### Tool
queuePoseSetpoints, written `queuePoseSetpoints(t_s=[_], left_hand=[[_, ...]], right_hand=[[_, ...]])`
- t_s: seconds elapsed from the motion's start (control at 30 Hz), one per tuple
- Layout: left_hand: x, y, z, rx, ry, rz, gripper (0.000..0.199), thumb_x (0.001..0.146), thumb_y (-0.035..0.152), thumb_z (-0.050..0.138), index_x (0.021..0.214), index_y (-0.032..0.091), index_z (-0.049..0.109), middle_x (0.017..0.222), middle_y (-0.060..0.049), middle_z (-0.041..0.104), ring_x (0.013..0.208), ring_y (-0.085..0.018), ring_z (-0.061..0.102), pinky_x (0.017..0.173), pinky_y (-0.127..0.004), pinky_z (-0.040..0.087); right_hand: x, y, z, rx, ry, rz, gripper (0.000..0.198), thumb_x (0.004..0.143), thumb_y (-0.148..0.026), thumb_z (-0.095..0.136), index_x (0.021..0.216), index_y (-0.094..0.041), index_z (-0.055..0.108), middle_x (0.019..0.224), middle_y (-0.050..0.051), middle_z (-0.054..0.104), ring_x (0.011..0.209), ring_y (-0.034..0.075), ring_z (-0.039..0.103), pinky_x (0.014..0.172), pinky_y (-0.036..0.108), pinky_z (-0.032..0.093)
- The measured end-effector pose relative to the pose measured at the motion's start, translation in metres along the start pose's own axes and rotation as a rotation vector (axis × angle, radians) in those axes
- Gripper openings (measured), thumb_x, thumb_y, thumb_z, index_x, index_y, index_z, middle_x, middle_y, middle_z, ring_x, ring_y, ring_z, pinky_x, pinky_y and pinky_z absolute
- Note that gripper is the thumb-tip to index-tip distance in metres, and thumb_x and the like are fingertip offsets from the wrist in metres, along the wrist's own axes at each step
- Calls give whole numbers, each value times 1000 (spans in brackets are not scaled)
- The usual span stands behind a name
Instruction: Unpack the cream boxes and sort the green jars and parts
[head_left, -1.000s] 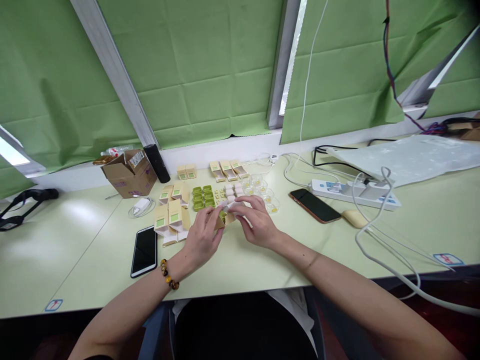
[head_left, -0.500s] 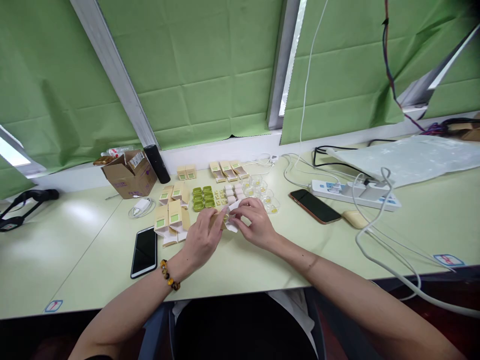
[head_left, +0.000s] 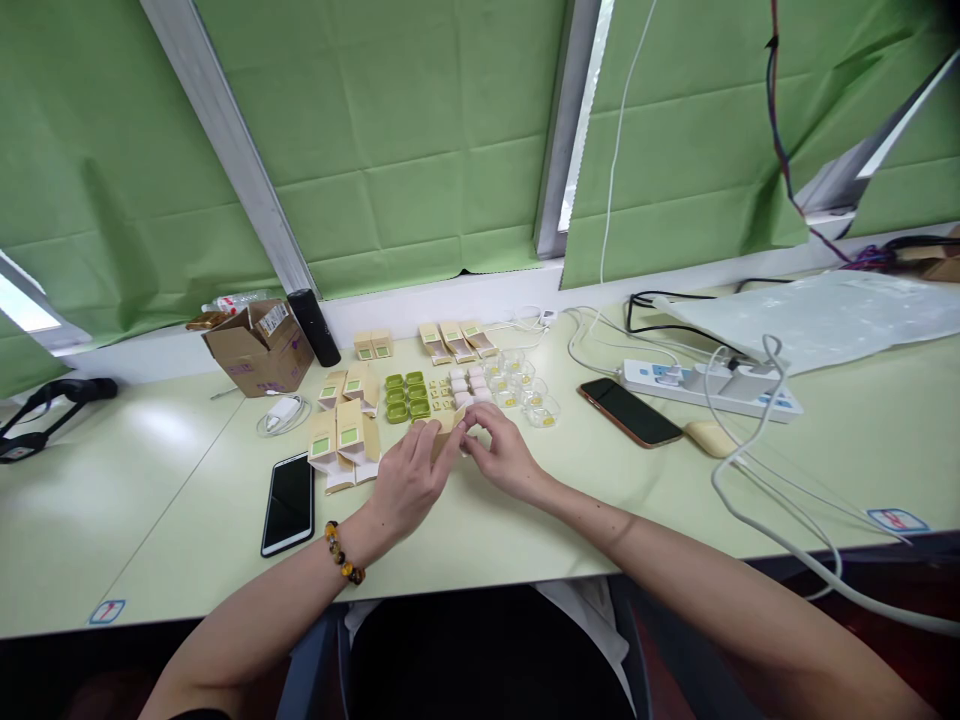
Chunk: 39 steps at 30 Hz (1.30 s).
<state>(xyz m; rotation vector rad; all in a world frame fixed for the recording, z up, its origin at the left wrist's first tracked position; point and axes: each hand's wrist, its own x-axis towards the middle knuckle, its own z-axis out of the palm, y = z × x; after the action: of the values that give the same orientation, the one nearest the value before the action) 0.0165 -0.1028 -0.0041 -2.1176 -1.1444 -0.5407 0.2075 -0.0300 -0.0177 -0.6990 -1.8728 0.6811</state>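
My left hand (head_left: 409,475) grips a small kraft cardboard box (head_left: 448,420) from its left side, above the table's middle. At the box's right end, the fingers of my right hand (head_left: 504,455) pinch its edge; my fingers cover much of the box. Just beyond my hands are green square cups (head_left: 407,398), tiny yellowish pieces (head_left: 441,392), pale pink blocks (head_left: 469,382) and clear plastic cups with yellow marks (head_left: 541,410). Several open kraft boxes (head_left: 351,432) with green windows stand left of my left hand.
More kraft boxes (head_left: 452,341) stand at the back beside closed ones (head_left: 373,345). A phone (head_left: 289,505) lies left; another phone (head_left: 630,411), a power strip (head_left: 712,388) and loose white cables (head_left: 739,470) lie right. A brown carton (head_left: 262,352) and black cylinder (head_left: 314,328) stand back left.
The white flaps that stuck out at the box's right end no longer show; the box end is folded in. My right hand has shifted slightly left and down.
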Motion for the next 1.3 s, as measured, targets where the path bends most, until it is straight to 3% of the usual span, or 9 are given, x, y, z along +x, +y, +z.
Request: queuePoseSetpoints(t_s=[0.13,0.37,0.53,0.63,0.77,0.93,1.07,1.17,1.3], left_hand=[[-1,-8,2,-56,-18,-89,68,99,9,50,163,22,34,131,-20,61,128,-35,61,94,-47,61],[-3,-17,7,-84,15,-161,69,98,14,53,164,24,33,131,-21,59,125,-36,60,85,-46,63],[1,-33,9,-161,93,-305,66,98,17,57,160,23,37,131,-20,57,124,-36,58,84,-45,63],[4,-41,9,-272,158,-400,65,99,21,59,159,24,36,133,-18,56,127,-34,56,92,-48,62],[5,-42,12,-570,226,-501,59,101,29,59,156,27,38,142,-16,53,134,-30,53,102,-49,60],[6,-39,20,-985,222,-607,55,105,46,54,154,27,37,150,-17,52,134,-26,58,99,-41,62],[11,-38,17,-1454,230,-760,59,103,54,57,152,27,38,148,-16,59,130,-26,63,105,-43,58],[19,-35,7,-1813,252,-879,55,98,51,66,144,27,46,141,-12,65,114,-25,71,93,-42,63],[30,-33,-8,-2011,262,-885,46,96,48,70,132,24,54,126,-10,71,90,-21,73,73,-38,63]], right_hand=[[4,8,-5,317,36,201,29,95,-49,66,89,-23,57,108,7,70,90,20,68,81,40,60],[14,15,-13,579,38,362,50,82,-68,76,88,-24,53,80,-1,65,73,18,67,70,43,67],[19,9,-32,440,35,270,39,89,-60,71,90,-24,55,82,0,68,75,19,67,70,39,63],[18,5,-41,154,-114,139,19,96,-41,64,91,-23,59,86,3,71,78,19,66,73,36,58],[12,2,-39,-160,-336,25,7,97,-22,57,93,-22,62,88,4,73,76,19,66,71,34,52],[9,1,-31,-236,-425,50,9,96,-16,56,94,-21,63,86,5,74,74,19,67,66,31,48],[9,-1,-32,-216,-433,89,7,97,-21,58,96,-21,65,90,6,75,80,21,69,70,32,51],[11,-3,-35,-188,-412,90,10,94,-25,63,102,-22,66,100,7,77,90,23,71,79,36,53],[18,-6,-37,11,-256,101,16,94,-34,66,105,-22,68,108,8,76,97,23,71,85,39,55]])
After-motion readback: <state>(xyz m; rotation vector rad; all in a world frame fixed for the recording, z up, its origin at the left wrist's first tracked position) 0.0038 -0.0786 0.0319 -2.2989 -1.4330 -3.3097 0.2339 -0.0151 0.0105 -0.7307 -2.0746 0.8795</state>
